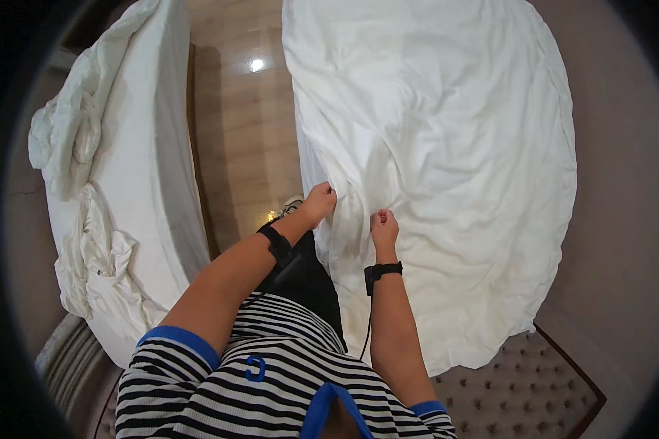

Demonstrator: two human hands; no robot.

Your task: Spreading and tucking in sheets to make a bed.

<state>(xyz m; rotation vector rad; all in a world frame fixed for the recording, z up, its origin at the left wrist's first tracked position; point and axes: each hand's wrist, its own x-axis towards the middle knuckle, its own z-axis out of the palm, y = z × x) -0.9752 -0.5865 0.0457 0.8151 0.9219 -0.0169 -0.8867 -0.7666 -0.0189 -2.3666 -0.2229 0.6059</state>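
Note:
A white duvet or bed cover (461, 164) spreads over the bed before me, wrinkled, with folds running away from my hands. At its left edge, my left hand (319, 206) pinches the cloth, its fingers curled. My right hand (385, 226) is a short way to the right, over the same cover, with fingers closed on a raised pleat. The cloth between the two hands is bunched into ridges. Part of what the fingers grip is hidden beneath them. A paler sheet (310, 164) shows below the cover along the bed's side.
To the left stands a second bed (134, 148) with a rumpled white duvet (68, 142) and crumpled white cloth (107, 258) on it. A wood-look floor (247, 126) runs between the beds. Tufted headboard panel (519, 384) is at the lower right. A cable (368, 335) hangs from my right wrist strap.

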